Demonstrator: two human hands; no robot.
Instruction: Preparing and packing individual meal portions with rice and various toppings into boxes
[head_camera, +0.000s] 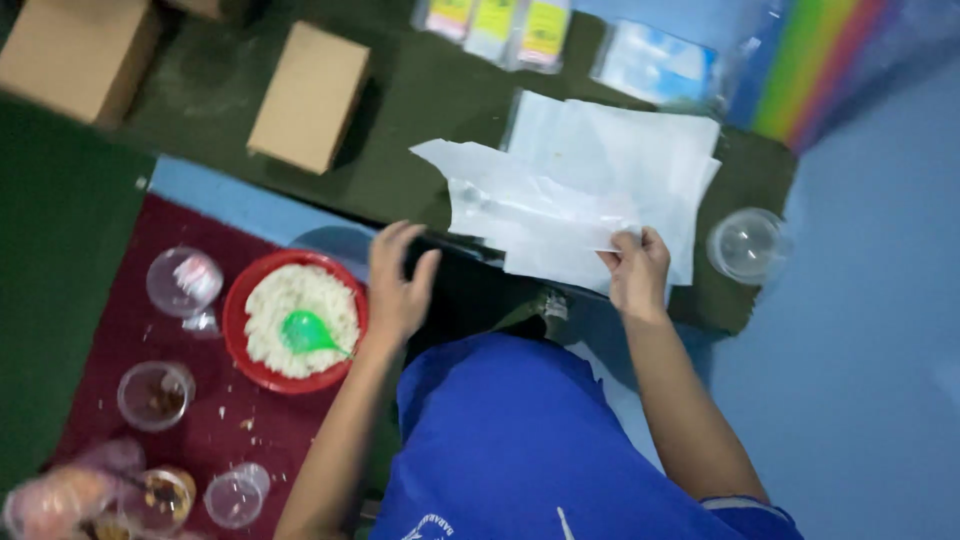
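While the right hand (637, 272) pinches it, the paper sheet (560, 205) lies white — creased, translucent.

Open green mat (420, 110) ahead of our left hand (398, 285), red rice bowl (296, 318) crowding its left, paper stack (600, 170) before our right hand (636, 270), clear cup (746, 244) just beyond

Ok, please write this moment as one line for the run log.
left hand: open, at table edge beside red rice bowl | right hand: pinching white paper sheets
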